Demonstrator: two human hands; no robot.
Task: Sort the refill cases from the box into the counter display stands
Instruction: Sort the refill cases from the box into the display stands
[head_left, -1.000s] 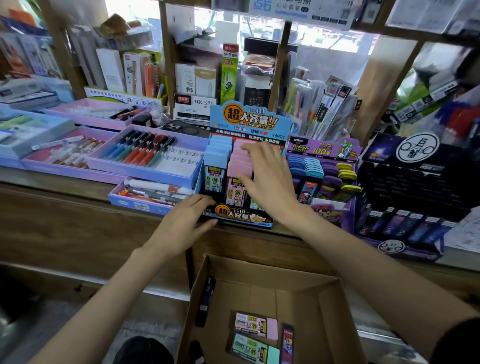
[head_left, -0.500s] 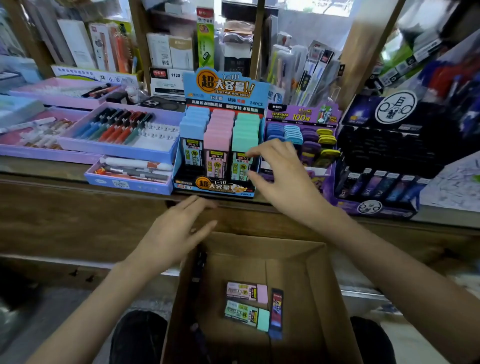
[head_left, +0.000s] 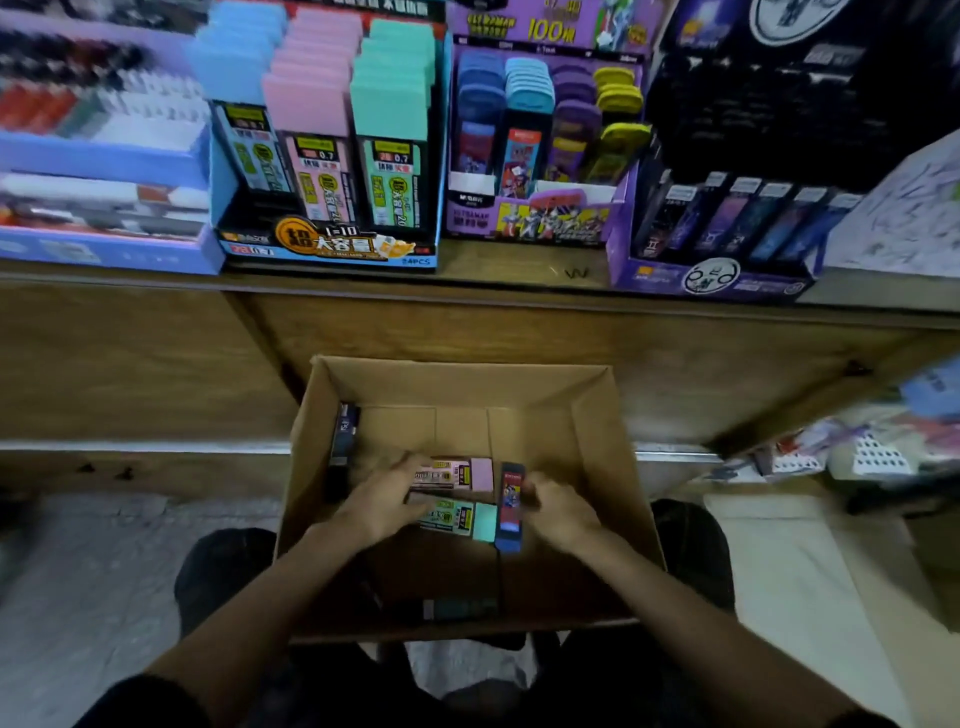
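Observation:
An open cardboard box (head_left: 597, 415) sits below the counter, between my knees. On its floor lie a pink refill case (head_left: 470, 474), a teal one (head_left: 467, 519) and a narrow dark blue one (head_left: 510, 506). A dark case (head_left: 345, 431) leans on the left wall and another (head_left: 457, 608) lies near the front. My left hand (head_left: 384, 499) rests its fingers over the left ends of the pink and teal cases. My right hand (head_left: 563, 506) touches the blue case's right edge. On the counter stand the blue display stand (head_left: 332, 249) and the purple stand (head_left: 540, 218).
A dark purple stand (head_left: 717, 275) with slim cases stands right of the purple one. Trays of pens (head_left: 104, 156) fill the counter at the left. The wooden counter front (head_left: 467, 327) rises just behind the box. Stacked stock (head_left: 872, 447) lies on a low shelf at the right.
Both hands have dropped from the counter stand into the box, and my view has tilted down. The left hand now lies on the pink and teal cases, the right beside the blue one.

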